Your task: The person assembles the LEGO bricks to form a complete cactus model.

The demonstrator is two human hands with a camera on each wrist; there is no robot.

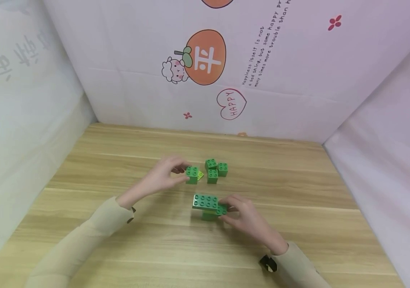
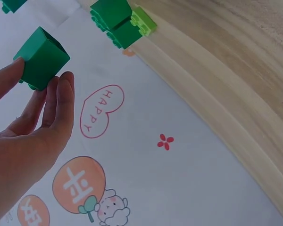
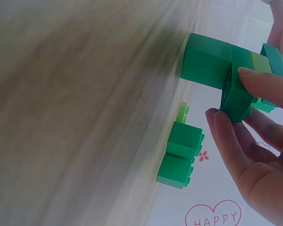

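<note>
My left hand (image 1: 162, 176) pinches a green building block (image 1: 192, 176) between thumb and fingers. In the left wrist view that block (image 2: 41, 59) is held tilted, apart from the loose blocks. Nearer the front, my right hand (image 1: 246, 218) holds a built piece of green blocks (image 1: 205, 202) by its right side. A wide studded brick tops this piece and juts out to the left. The right wrist view shows a lime layer (image 3: 261, 62) between its green bricks, with thumb and fingertips on a protruding brick (image 3: 238, 96).
Three loose green blocks (image 1: 212, 176) stand close together on the wooden table (image 1: 136, 248), right of my left hand. A flat lime piece (image 1: 200, 175) lies beside the held block, partly hidden. White printed cloth (image 1: 136, 60) walls the back and both sides.
</note>
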